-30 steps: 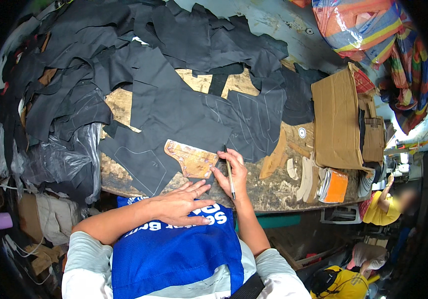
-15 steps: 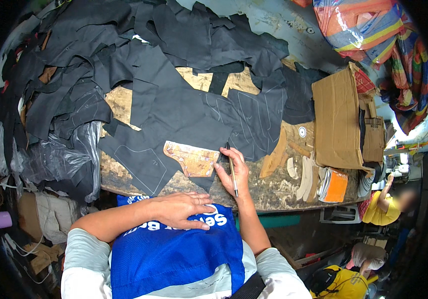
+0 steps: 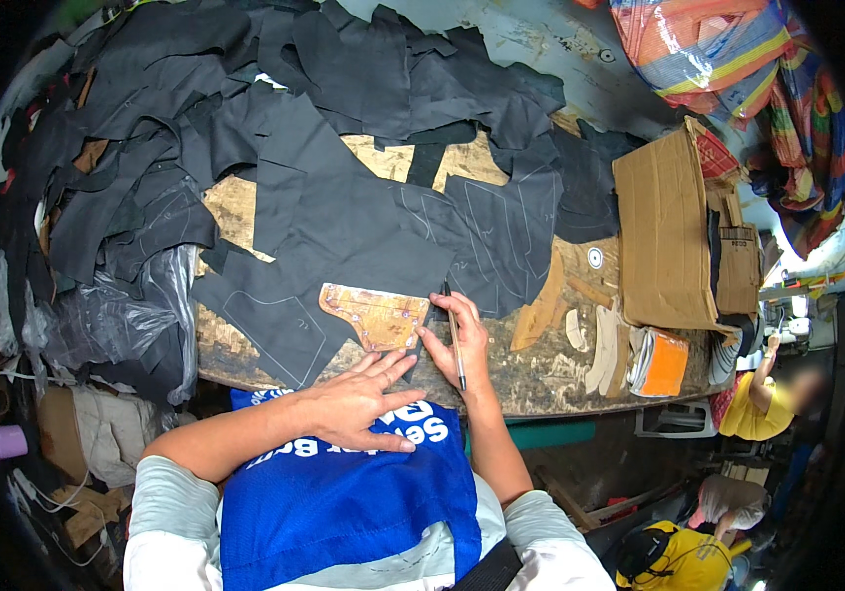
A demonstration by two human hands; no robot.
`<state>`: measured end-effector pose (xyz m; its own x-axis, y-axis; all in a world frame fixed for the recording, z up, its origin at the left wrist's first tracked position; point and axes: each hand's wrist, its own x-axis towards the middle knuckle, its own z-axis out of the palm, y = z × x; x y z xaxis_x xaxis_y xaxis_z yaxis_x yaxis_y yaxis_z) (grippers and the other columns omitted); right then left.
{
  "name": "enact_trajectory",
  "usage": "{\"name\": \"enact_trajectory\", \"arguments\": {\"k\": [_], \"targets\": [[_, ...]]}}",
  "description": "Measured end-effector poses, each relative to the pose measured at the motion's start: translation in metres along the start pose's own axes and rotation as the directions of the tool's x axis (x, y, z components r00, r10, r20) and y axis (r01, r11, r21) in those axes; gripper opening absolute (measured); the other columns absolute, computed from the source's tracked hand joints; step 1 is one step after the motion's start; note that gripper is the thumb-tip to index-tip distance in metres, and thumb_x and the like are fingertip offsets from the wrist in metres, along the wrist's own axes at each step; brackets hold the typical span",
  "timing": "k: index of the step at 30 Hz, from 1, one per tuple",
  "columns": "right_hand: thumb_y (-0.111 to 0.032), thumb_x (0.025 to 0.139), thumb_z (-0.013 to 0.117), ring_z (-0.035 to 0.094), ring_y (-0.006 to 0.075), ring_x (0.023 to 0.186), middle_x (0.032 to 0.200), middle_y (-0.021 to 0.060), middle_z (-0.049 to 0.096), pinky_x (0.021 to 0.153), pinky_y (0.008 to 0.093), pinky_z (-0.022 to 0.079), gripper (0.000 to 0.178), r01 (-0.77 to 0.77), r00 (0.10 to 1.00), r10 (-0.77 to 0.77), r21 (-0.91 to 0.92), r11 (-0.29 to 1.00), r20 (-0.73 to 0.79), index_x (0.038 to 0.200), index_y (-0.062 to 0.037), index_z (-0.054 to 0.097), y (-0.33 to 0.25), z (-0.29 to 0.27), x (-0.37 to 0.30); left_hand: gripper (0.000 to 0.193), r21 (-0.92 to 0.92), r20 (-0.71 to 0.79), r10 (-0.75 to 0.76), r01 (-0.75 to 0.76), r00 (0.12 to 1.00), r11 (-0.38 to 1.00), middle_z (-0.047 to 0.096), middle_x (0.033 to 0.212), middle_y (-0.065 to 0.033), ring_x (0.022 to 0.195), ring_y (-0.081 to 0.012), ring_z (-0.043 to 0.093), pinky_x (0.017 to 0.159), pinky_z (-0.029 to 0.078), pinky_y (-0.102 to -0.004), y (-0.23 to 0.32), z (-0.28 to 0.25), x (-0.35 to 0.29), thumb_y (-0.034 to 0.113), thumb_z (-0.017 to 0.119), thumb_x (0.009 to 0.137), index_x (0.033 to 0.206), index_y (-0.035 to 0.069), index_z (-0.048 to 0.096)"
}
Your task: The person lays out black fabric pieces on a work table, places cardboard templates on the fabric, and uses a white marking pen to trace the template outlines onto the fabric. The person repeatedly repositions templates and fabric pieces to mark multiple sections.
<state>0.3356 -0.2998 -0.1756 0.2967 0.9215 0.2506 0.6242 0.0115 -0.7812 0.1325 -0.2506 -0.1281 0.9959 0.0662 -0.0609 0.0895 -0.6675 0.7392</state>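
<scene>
A tan template [image 3: 368,307] with a curved left side and a pale upper edge lies on the black leather-like sheet [image 3: 344,231], close to the table's front edge. My right hand [image 3: 472,347] is closed around a slim pen [image 3: 456,340], its thumb and fingertips at the template's right side. My left hand [image 3: 368,402] lies flat with its fingers stretched out, their tips by the template's lower edge. Left of the template, a black piece [image 3: 270,335] carries a pale drawn outline. More pale outlines mark the black sheet [image 3: 501,231] beyond my right hand.
Black sheets [image 3: 147,89] are heaped at the back and left, beside clear plastic [image 3: 162,305]. On the right of the worn wooden table [image 3: 551,379] stand a cardboard box [image 3: 664,236], pale shaped pieces [image 3: 603,350] and an orange-faced bundle [image 3: 661,366]. People in yellow [image 3: 762,409] are at far right.
My left hand has moved forward from the blue cloth, its fingers reaching the template's lower edge. My right hand still holds the pen in nearly the same place.
</scene>
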Motion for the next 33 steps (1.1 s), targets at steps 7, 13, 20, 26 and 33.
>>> {"name": "enact_trajectory", "arguments": {"k": [7, 13, 20, 26, 33], "targets": [[-0.008, 0.066, 0.075, 0.053, 0.0297, 0.112, 0.108, 0.0096, 0.064, 0.093, 0.0363, 0.043, 0.044, 0.027, 1.000, -0.027, 0.017, 0.999, -0.002, 0.105, -0.0054, 0.056, 0.003, -0.001, 0.000, 0.072, 0.004, 0.032, -0.019, 0.019, 0.999, 1.000, 0.018, 0.139, -0.0392, 0.134, -0.0503, 0.011, 0.107, 0.012, -0.0586, -0.003, -0.002, 0.004, 0.055, 0.054, 0.083, 0.134, 0.006, 0.042], [-0.007, 0.070, 0.071, 0.055, 0.0293, 0.109, 0.106, 0.0112, 0.064, 0.091, 0.0356, 0.044, 0.037, 0.025, 1.000, -0.025, 0.011, 1.000, 0.000, 0.105, -0.0032, 0.058, -0.002, -0.002, 0.001, 0.079, -0.011, 0.061, -0.017, 0.017, 0.998, 1.000, 0.017, 0.139, -0.0394, 0.135, -0.0478, 0.007, 0.110, 0.007, -0.0542, -0.005, -0.002, 0.003, 0.065, 0.044, 0.083, 0.134, 0.004, 0.041], [-0.003, 0.085, 0.057, 0.062, 0.0223, 0.091, 0.094, 0.0139, 0.065, 0.079, 0.0299, 0.048, 0.018, 0.076, 0.996, -0.082, 0.202, 0.976, 0.023, 0.101, 0.0033, 0.063, -0.033, -0.010, 0.012, 0.081, 0.000, 0.083, -0.020, 0.020, 0.996, 1.000, 0.018, 0.140, -0.0379, 0.135, -0.0476, 0.008, 0.109, 0.008, -0.0557, -0.007, -0.001, 0.003, 0.065, 0.044, 0.083, 0.136, 0.004, 0.039], [-0.014, 0.085, 0.062, 0.062, 0.0193, 0.066, 0.076, 0.0116, 0.065, 0.060, 0.0313, 0.049, 0.015, -0.156, 0.930, 0.031, 0.317, 0.935, 0.367, 0.088, 0.0009, 0.061, -0.053, 0.012, 0.009, 0.079, -0.004, 0.057, 0.002, -0.002, 0.998, 1.000, 0.026, 0.137, -0.0357, 0.134, -0.0458, 0.015, 0.109, 0.008, -0.0567, -0.009, 0.001, 0.001, 0.060, 0.049, 0.083, 0.135, 0.002, 0.037], [-0.012, 0.086, 0.060, 0.062, 0.0173, 0.070, 0.079, 0.0098, 0.064, 0.062, 0.0295, 0.049, 0.013, -0.156, 0.892, 0.040, 0.224, 0.962, 0.451, 0.088, 0.0011, 0.061, -0.051, 0.016, 0.007, 0.079, -0.003, 0.065, -0.027, 0.027, 0.998, 1.000, 0.031, 0.133, -0.0343, 0.132, -0.0445, 0.020, 0.110, 0.012, -0.0518, -0.009, 0.001, 0.000, 0.060, 0.049, 0.082, 0.133, 0.000, 0.039]]}}
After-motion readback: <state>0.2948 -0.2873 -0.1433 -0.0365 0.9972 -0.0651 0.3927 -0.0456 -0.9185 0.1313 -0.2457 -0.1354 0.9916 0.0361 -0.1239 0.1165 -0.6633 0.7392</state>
